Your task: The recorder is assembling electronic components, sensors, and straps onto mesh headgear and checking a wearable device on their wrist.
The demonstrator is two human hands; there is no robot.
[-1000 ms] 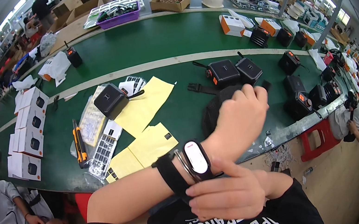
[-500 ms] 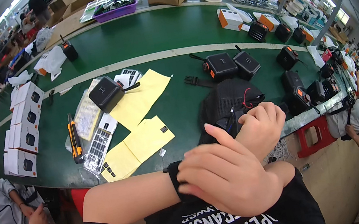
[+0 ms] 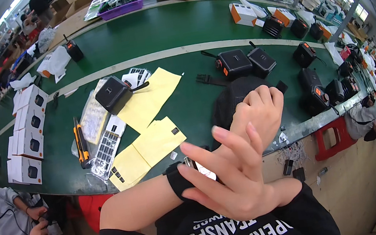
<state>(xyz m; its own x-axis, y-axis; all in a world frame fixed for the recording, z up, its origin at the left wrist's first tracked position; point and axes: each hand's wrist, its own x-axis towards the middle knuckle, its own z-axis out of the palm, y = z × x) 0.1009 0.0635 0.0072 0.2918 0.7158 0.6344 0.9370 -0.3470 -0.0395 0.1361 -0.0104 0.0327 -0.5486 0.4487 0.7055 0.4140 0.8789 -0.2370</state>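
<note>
My left forearm crosses from the left, and my left hand (image 3: 260,115) is curled into a loose fist, seen from the back, in front of a black mesh cap or bag (image 3: 229,98). Nothing shows in its fingers. A black wristband (image 3: 178,183) and a watch with a bright, glaring face (image 3: 206,170) sit on my left wrist. My right hand (image 3: 229,177) hovers over that wrist, fingers spread and apart, holding nothing visible. It partly covers the watch. Whether its fingertips touch the band cannot be told.
Yellow folded sheets (image 3: 155,145), an orange-and-black cutter (image 3: 81,143) and a black boxy device (image 3: 113,95) lie left of centre. Stacked white boxes (image 3: 29,142) line the left edge. More black devices (image 3: 234,64) stand right. People sit at both sides; a red stool (image 3: 331,139) is right.
My right hand has spread its fingers and lifted off the left wrist, uncovering the watch face. My left hand has shifted slightly up. The view has moved a little.
</note>
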